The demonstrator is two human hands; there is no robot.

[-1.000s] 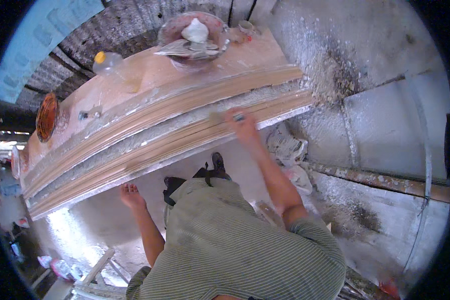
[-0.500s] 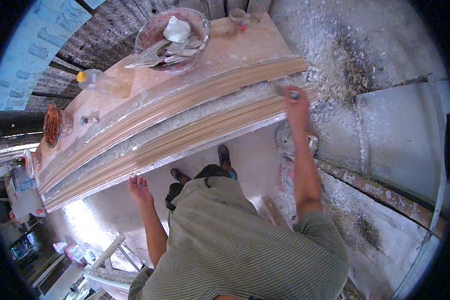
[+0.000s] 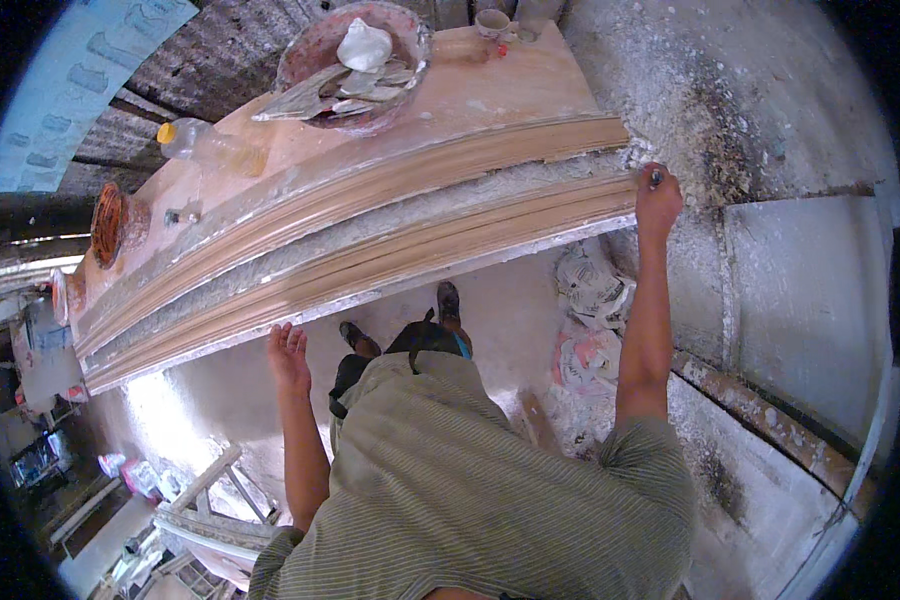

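Note:
Two long brown moulds with lengthwise grooves, the far mould (image 3: 370,195) and the near mould (image 3: 390,260), lie side by side along the workbench (image 3: 530,75). A whitish, crusty strip (image 3: 410,200) runs between them. At the right end of the near mould, my right hand (image 3: 658,205) is closed round a small tool (image 3: 656,178). Only its dark, rounded end shows above my fist; the rest is hidden. My left hand (image 3: 289,358) is beside the bench's front edge, empty, its fingers loosely apart.
At the bench's back stand a stained basin (image 3: 425,50) with a white lump and pale strips, a yellow-capped bottle (image 3: 210,148) and a cup (image 3: 491,22). An orange-lined bowl (image 3: 107,225) sits far left. White-dusted bags (image 3: 588,355) lie on the floor at right.
My right hand has moved right with the tool, from over the strip between the moulds to the near mould's end. My left hand has shifted slightly right.

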